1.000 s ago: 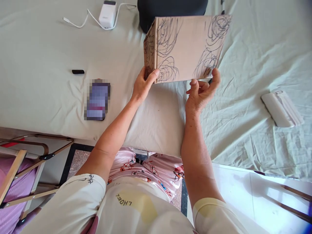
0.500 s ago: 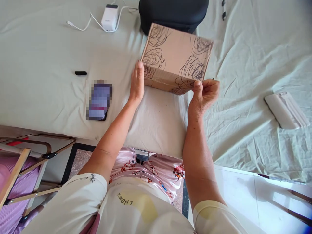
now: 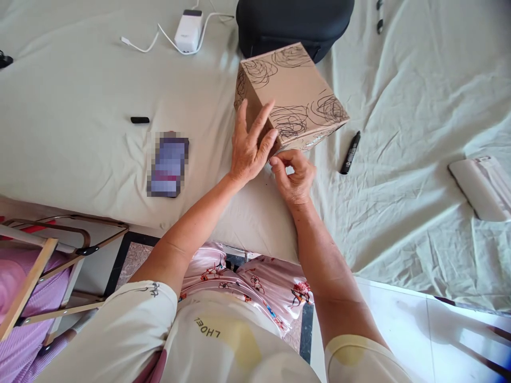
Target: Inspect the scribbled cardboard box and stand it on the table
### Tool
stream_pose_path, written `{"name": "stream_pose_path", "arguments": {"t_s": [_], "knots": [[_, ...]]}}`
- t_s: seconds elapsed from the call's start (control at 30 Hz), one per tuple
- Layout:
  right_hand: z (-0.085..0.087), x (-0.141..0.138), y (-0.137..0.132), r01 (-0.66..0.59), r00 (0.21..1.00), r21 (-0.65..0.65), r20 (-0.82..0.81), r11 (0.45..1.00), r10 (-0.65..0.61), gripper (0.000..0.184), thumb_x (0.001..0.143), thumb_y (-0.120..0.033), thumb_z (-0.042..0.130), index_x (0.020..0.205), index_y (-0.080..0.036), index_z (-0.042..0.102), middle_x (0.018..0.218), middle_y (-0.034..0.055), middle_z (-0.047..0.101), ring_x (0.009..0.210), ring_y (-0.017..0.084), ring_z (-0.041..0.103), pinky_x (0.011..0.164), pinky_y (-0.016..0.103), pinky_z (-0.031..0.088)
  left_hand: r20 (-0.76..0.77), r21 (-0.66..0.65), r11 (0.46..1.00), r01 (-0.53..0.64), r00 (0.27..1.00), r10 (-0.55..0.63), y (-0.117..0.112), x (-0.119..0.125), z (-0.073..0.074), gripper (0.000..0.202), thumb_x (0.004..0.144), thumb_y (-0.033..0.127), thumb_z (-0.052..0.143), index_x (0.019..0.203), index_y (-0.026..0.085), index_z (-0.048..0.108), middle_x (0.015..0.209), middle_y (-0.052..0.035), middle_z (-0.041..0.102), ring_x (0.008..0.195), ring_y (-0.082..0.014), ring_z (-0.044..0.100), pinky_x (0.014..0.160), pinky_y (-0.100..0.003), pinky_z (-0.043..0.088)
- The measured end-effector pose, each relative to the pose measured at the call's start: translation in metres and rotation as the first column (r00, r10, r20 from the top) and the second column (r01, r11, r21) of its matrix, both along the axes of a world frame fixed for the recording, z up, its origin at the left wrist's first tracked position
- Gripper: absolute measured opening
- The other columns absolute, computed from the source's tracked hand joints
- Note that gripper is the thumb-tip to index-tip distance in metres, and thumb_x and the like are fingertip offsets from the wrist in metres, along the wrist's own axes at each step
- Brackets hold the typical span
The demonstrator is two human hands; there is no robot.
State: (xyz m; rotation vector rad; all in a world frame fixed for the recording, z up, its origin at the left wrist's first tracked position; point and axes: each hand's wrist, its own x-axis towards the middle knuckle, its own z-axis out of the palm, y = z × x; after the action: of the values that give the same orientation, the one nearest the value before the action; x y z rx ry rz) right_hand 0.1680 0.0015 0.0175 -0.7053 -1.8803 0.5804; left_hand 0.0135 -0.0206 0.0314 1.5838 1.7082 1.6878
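A brown cardboard box [image 3: 297, 88] with black scribbled loops at its corners sits turned at an angle on the cloth. My left hand [image 3: 252, 141] lies against its near left side, fingers spread and touching the face and edge. Thumb and forefinger of my right hand [image 3: 294, 173] are pinched together at the box's lower near corner; the rest of its fingers are curled in, and the exact grip point is partly hidden. Beside the box, to the right, lies an uncapped-looking black marker [image 3: 350, 152]. A small black cap [image 3: 140, 120] rests far to the left.
Behind the box stands a black case [image 3: 293, 21]. A phone [image 3: 167, 165], a white charger [image 3: 189, 32] with cable, a white packet [image 3: 483, 186] and a pen [image 3: 379, 16] lie on the pale cloth [image 3: 80, 106]. A folding chair [image 3: 48, 266] stands at lower left.
The box has been turned so a corner points toward me. My left hand slid onto its side with spread fingers; my right hand moved left to the near corner, uncovering the marker.
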Motion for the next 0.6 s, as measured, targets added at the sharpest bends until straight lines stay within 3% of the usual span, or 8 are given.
{"name": "stream_pose_path", "arguments": {"t_s": [0.1, 0.2, 0.3, 0.43, 0.6], "knots": [[-0.001, 0.005, 0.002, 0.053, 0.997, -0.020, -0.059, 0.998, -0.054, 0.048, 0.109, -0.069, 0.051, 0.123, -0.027, 0.068, 0.083, 0.0013, 0.072, 0.062, 0.015, 0.064, 0.061, 0.033, 0.057, -0.012, 0.066, 0.997, 0.047, 0.999, -0.046, -0.004, 0.005, 0.006, 0.067, 0.098, 0.087, 0.041, 0.136, 0.041, 0.073, 0.170, -0.0011, 0.044, 0.171, -0.0300, 0.026, 0.141, -0.050, 0.027], [-0.002, 0.010, 0.001, 0.005, 1.000, -0.041, -0.012, 0.999, -0.005, 0.057, 0.111, -0.071, 0.041, 0.143, -0.030, 0.064, 0.081, 0.0004, 0.071, 0.065, 0.016, 0.069, 0.069, 0.035, 0.062, -0.005, 0.061, 0.996, 0.062, 0.998, -0.062, -0.005, 0.006, 0.008, 0.069, 0.097, 0.088, 0.040, 0.133, 0.040, 0.074, 0.172, -0.0015, 0.042, 0.172, -0.0291, 0.025, 0.142, -0.051, 0.025], [-0.002, 0.011, 0.000, -0.028, 0.998, -0.087, 0.054, 0.996, 0.033, 0.063, 0.111, -0.074, 0.036, 0.150, -0.034, 0.064, 0.086, 0.0017, 0.073, 0.072, 0.017, 0.073, 0.078, 0.035, 0.065, 0.004, 0.024, 0.994, 0.107, 0.994, -0.107, -0.006, 0.003, 0.010, 0.069, 0.095, 0.089, 0.043, 0.134, 0.041, 0.072, 0.174, 0.0003, 0.040, 0.173, -0.0275, 0.018, 0.143, -0.052, 0.019], [-0.005, 0.013, 0.006, -0.011, 0.995, -0.126, 0.099, 0.992, 0.024, 0.072, 0.107, -0.081, 0.032, 0.154, -0.035, 0.062, 0.091, 0.0021, 0.074, 0.082, 0.020, 0.078, 0.084, 0.038, 0.066, 0.059, 0.031, 0.988, 0.151, 0.987, -0.153, -0.004, 0.000, 0.009, 0.064, 0.085, 0.085, 0.067, 0.129, 0.039, 0.074, 0.174, -0.0006, 0.041, 0.174, -0.0317, 0.015, 0.143, -0.051, 0.023], [-0.003, 0.022, 0.023, 0.136, 0.991, -0.158, 0.026, 0.978, -0.134, 0.079, 0.107, -0.080, 0.035, 0.158, -0.024, 0.057, 0.092, 0.0055, 0.078, 0.077, 0.020, 0.075, 0.084, 0.040, 0.064, 0.019, 0.040, 0.987, 0.155, 0.988, -0.156, 0.001, -0.004, 0.001, 0.062, 0.088, 0.081, 0.067, 0.133, 0.039, 0.072, 0.176, -0.0011, 0.038, 0.174, -0.0320, 0.016, 0.142, -0.053, 0.024]]}}
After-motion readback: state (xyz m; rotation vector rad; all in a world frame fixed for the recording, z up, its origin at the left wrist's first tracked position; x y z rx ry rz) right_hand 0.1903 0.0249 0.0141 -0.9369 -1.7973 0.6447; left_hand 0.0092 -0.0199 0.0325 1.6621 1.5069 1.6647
